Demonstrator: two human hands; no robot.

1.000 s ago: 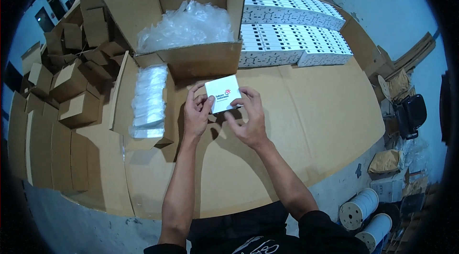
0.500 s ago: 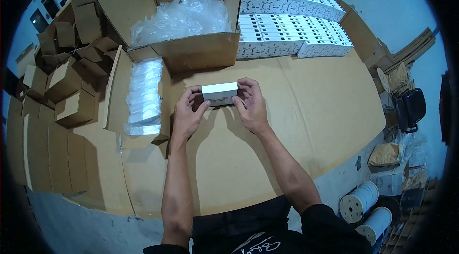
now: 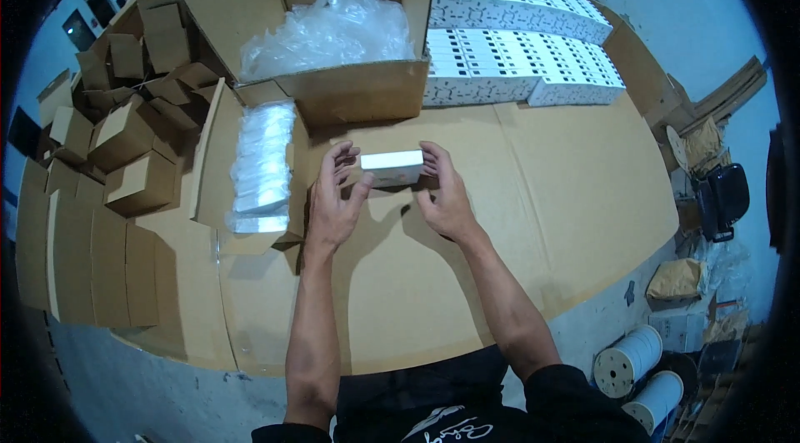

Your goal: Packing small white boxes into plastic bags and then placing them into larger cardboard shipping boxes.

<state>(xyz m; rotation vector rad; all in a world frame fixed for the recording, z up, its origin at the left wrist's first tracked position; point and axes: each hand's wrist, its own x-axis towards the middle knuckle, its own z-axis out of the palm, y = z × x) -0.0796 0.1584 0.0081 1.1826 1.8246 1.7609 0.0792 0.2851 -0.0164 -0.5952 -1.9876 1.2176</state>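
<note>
A small white box with faint print on its front lies crosswise between my two hands, above the middle of the cardboard-covered table. My left hand is at its left end, thumb against the lower front corner and fingers curved behind. At the opposite end, the fingers of my right hand curl against the box's side, while the thumb sits lower, off the front face. Whether the box's underside touches the table is hard to tell.
An open carton of plastic-wrapped packets stands left of my hands. Behind it is a larger carton with clear plastic bags. Stacked white boxes fill the back right. Brown cartons crowd the left; wire spools stand on the floor.
The right thumb has come off the box's front and dropped lower. Less of the box's front face shows, and its print is less visible. The whole view has shifted slightly.
</note>
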